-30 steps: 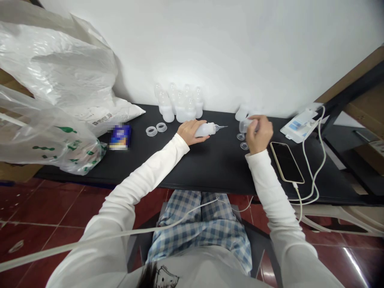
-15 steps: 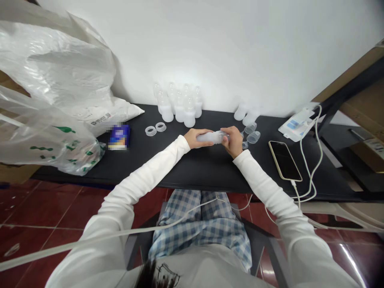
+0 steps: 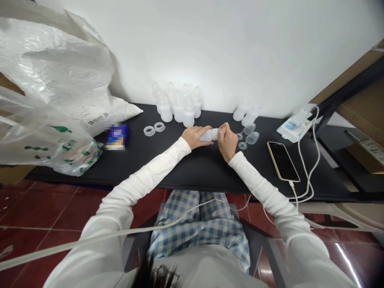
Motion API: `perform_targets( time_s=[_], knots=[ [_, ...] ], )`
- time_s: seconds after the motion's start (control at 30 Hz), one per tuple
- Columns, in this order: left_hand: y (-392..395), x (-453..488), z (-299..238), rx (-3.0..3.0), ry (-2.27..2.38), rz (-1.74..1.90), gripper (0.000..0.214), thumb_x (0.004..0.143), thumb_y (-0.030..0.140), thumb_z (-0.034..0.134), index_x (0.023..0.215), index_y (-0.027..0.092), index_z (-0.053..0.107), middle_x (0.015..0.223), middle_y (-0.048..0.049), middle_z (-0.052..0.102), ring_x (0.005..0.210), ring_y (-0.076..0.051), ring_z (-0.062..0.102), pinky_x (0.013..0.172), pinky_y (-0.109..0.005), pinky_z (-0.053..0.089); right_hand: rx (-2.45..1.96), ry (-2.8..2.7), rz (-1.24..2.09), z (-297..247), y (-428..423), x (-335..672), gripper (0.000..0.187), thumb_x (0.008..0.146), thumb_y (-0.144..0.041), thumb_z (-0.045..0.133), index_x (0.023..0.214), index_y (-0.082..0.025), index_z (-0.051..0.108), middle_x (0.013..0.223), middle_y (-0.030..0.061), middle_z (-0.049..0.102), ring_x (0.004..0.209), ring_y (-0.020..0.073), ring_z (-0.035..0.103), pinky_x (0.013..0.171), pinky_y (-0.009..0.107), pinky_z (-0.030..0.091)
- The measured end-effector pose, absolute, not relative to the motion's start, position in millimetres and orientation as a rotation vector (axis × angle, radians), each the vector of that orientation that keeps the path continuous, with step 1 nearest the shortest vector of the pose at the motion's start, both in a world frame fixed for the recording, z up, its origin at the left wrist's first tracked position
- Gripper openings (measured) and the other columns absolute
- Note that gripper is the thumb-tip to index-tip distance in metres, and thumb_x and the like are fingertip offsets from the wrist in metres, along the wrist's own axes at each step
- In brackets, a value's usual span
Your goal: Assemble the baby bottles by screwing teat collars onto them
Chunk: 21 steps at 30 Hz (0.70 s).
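A small translucent white bottle lies on its side over the black table. My left hand is wrapped round its body. My right hand is closed over its tip end; a clear cap is probably under those fingers but I cannot see it. A cluster of several capped bottles stands upright at the wall behind my hands. Clear caps lie just right of my right hand, and two more white bottles stand behind them.
Two clear rings and a small blue packet lie to the left, beside large plastic bags. A phone on a white cable and a white device sit to the right.
My right hand left the caps at the right and came left onto the tip of the bottle. The left hand kept hold of the bottle and shifted it slightly right.
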<state>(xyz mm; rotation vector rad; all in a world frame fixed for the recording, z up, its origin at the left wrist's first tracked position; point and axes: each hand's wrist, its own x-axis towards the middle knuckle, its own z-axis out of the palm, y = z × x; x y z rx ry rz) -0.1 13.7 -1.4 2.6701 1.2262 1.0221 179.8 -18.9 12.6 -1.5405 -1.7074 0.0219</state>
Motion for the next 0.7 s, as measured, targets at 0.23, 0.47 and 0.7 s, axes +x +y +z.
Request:
perform_targets(
  time_s=[0.23,0.47,0.7],
  knots=[
    [8.3,-5.1,3.3,2.935,1.235,1.034,0.07,0.087,0.075,0.05,0.128,0.021,0.067,0.101,-0.0126,0.076,0.089,-0.027,0.069,0.079,-0.038,0.046,-1.62,-1.865,0.042,22.5,-23.2,191.7,0.047,0.104,-0.044,0.021,0.093,-0.022,0.061,0.068,0.0053,0.064,0.059,0.0218,0.059,0.06,0.03,0.03],
    [17.6,-49.7,-13.2,2.424,1.825,1.649,0.066,0.088,0.074,0.049,0.124,0.02,0.06,0.108,-0.014,0.072,0.099,-0.029,0.065,0.092,-0.045,0.044,-1.538,-2.118,-0.091,21.0,-33.7,242.4,0.048,0.103,-0.047,0.024,0.109,-0.018,0.061,0.07,0.0042,0.066,0.059,0.0183,0.059,0.056,0.028,0.028],
    [46.3,-94.9,-40.4,2.013,2.035,1.806,0.058,0.093,0.071,0.043,0.123,0.022,0.049,0.103,-0.0107,0.066,0.091,-0.022,0.064,0.081,-0.038,0.051,-1.655,-2.301,-0.401,1.6,-48.6,284.3,0.044,0.101,-0.041,0.035,0.081,-0.018,0.066,0.07,0.0093,0.066,0.066,0.0192,0.054,0.056,0.031,0.022]
  ],
)
